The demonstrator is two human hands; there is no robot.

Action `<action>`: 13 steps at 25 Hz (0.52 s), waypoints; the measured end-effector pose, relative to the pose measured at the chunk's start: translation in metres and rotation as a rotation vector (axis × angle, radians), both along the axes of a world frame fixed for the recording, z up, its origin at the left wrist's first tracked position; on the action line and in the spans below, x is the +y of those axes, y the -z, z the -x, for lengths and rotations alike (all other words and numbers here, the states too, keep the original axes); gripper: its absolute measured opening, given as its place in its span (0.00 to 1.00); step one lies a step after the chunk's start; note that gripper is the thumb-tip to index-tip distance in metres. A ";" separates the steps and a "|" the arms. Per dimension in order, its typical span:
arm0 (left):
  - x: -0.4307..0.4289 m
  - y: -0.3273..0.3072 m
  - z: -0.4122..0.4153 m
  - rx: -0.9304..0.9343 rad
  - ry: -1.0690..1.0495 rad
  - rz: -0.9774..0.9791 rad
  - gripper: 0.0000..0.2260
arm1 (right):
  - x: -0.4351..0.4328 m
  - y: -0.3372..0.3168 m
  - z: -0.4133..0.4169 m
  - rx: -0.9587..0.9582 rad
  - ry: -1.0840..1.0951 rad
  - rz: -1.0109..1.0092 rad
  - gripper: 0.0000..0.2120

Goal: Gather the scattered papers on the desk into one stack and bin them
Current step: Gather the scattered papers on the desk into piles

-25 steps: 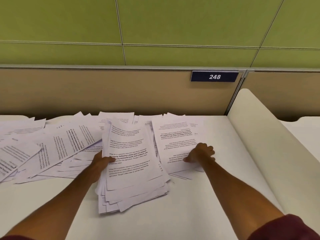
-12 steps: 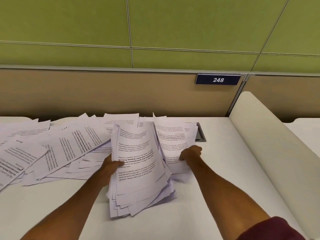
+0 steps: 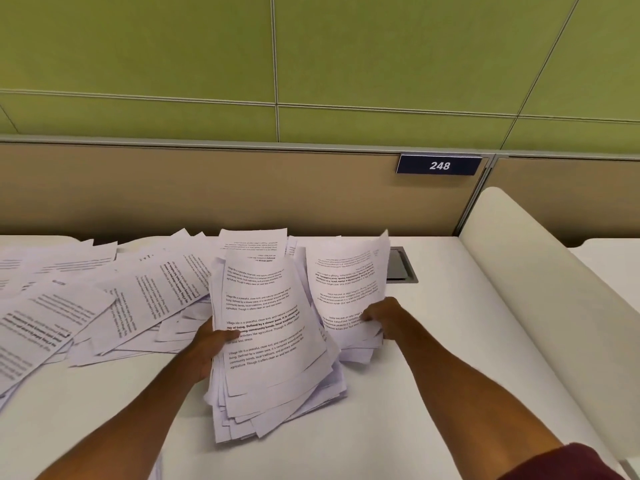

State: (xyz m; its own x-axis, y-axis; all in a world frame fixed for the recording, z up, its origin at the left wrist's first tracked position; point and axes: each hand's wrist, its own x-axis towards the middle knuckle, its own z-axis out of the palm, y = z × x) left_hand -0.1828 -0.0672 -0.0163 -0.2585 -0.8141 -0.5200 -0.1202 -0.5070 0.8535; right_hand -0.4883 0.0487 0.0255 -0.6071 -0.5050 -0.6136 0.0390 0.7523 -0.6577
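Right now your left hand [image 3: 207, 344] grips the stack [image 3: 273, 358] at the middle of its left edge, thumb across the top page and fingers under it. The stack's long axis runs away from you, tipped a little to the right, and its near end fans out untidily on the desk [image 3: 433, 393].

Your right hand [image 3: 381, 317] pinches a smaller bunch of sheets [image 3: 346, 282] at their near end. Their far end stands up off the desk and curls, in front of the cable hatch [image 3: 401, 265]. This bunch lies just right of the stack, its long axis nearly parallel to it, and the two seem to touch along their facing edges, though the overlap is hard to read.

So the coming move looks like a short carry to the left: swing the right-hand bunch over and lay it on top, lengthwise with the stack. The right hand is the nearer one for that, and the left should only steady the stack.

After that, the work lies on the other side. The loose sheets [image 3: 138, 299] spread well out to the left of your left hand, many turned crosswise, so that hand is nearer to them. No bin is in view.
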 end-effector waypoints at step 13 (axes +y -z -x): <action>0.008 -0.014 -0.037 -0.043 0.049 -0.008 0.22 | 0.064 -0.009 0.008 -0.381 0.262 0.087 0.22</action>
